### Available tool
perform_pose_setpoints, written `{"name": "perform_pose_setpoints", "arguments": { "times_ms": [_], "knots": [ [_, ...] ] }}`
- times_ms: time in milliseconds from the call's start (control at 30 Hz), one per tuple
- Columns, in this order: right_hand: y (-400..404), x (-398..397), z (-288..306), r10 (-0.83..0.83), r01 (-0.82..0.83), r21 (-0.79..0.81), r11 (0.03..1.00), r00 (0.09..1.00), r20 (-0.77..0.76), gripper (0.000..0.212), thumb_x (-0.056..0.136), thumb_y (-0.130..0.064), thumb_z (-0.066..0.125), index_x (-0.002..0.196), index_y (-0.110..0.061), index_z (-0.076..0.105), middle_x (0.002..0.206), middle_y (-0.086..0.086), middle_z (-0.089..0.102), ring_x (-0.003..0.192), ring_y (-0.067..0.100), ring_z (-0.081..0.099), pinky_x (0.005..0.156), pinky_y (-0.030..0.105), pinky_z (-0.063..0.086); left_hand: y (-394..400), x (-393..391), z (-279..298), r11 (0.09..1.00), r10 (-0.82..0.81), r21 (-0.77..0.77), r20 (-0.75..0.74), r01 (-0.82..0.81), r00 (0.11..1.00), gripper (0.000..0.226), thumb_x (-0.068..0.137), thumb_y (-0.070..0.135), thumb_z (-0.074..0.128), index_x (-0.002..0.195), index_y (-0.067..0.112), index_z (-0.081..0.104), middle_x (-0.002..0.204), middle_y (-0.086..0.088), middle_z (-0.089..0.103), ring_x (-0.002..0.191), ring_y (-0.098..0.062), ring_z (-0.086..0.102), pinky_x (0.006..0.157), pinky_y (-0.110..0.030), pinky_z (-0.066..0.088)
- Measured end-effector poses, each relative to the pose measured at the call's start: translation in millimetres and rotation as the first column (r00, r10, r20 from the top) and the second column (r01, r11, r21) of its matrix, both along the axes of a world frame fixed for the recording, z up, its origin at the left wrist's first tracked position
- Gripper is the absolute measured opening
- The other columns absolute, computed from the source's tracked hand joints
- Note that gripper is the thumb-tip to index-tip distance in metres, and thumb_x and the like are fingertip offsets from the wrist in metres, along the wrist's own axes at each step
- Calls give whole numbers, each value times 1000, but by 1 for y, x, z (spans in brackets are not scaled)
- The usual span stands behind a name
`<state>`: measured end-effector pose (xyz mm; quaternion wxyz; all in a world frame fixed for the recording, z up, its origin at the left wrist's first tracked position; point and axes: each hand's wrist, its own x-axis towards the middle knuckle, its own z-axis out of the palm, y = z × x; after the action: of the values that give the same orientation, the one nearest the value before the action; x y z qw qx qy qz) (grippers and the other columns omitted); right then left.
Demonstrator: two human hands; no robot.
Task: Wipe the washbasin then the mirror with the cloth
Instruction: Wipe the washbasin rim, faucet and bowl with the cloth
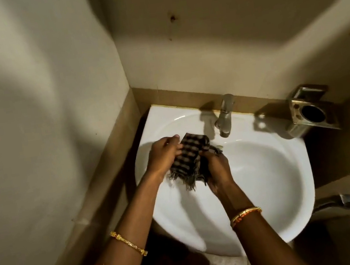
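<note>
Two hands hold one cloth over the washbasin.

My left hand [165, 154] has its grip closed on the top edge of the dark checked cloth [187, 160], and my right hand [218, 171] has its grip closed on the lower side. I hold the bunched cloth up above the left part of the white washbasin [266, 163], near the silver tap [224, 117]. Its frayed ends hang down between my hands. Each wrist wears a gold bangle [128, 242].
</note>
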<state>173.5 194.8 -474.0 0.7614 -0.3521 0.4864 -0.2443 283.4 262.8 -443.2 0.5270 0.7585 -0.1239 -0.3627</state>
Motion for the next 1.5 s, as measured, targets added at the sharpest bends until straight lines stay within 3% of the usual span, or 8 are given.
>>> {"name": "perform_pose_setpoints", "arguments": {
  "times_ms": [100,200,333,633,933,1133,1300,1500],
  "knots": [
    [-16,20,21,-123,106,-309,945,992,-37,22,82,-6,62,104,-7,60,96,7,68,86,14,66,80,35,55,15,34,-17,962,94,205,375,-181,922,26,85,18,59,107,5,65,112,-13,67,104,-29,62,87,-29,46],
    [-34,38,40,-240,86,-756,649,966,-96,11,80,-7,61,80,-8,50,69,4,56,58,0,51,62,13,45,30,62,-36,838,-79,506,482,-204,873,42,83,22,59,118,-1,57,125,-20,57,115,-37,54,97,-38,44],
    [-61,81,-11,-215,-508,-799,322,782,-585,36,80,-8,50,115,2,48,116,22,57,112,36,53,100,46,41,33,77,-51,858,-64,504,294,-98,954,44,85,20,61,121,-3,55,127,-21,56,113,-37,56,95,-40,48],
    [-55,129,-60,-150,-614,-557,559,586,-796,69,85,-21,45,148,-14,19,158,17,4,146,36,0,114,56,10,42,96,-70,944,102,297,160,-146,982,41,67,-4,78,106,-6,65,107,-22,67,88,-28,62,82,-32,48],
    [-36,179,-55,-96,-823,-546,155,538,-837,59,86,-21,47,143,-22,33,155,14,22,145,32,14,117,51,9,43,100,-74,948,112,278,156,-152,981,44,65,-1,81,106,-5,66,106,-21,69,95,-34,65,81,-33,49],
    [-74,97,-71,-378,-664,-619,420,492,-784,56,85,-9,44,141,-13,37,153,17,26,144,35,16,118,46,5,41,106,-66,937,49,334,152,-98,987,42,60,1,84,98,-3,67,105,-18,69,96,-33,65,89,-39,52],
    [-56,160,-48,-238,-566,-519,640,496,-835,54,93,-34,43,137,-5,34,153,28,15,142,44,10,116,53,7,40,108,-67,934,71,339,136,-114,988,41,57,0,86,94,-2,67,103,-18,69,95,-31,66,88,-39,53],
    [-28,190,-55,-116,-760,-528,378,528,-842,51,92,-11,30,143,-9,28,155,25,12,145,40,6,116,54,2,38,107,-65,928,69,358,103,-101,992,41,63,2,83,101,-2,66,109,-19,68,99,-34,64,87,-42,53]
  ]
}}
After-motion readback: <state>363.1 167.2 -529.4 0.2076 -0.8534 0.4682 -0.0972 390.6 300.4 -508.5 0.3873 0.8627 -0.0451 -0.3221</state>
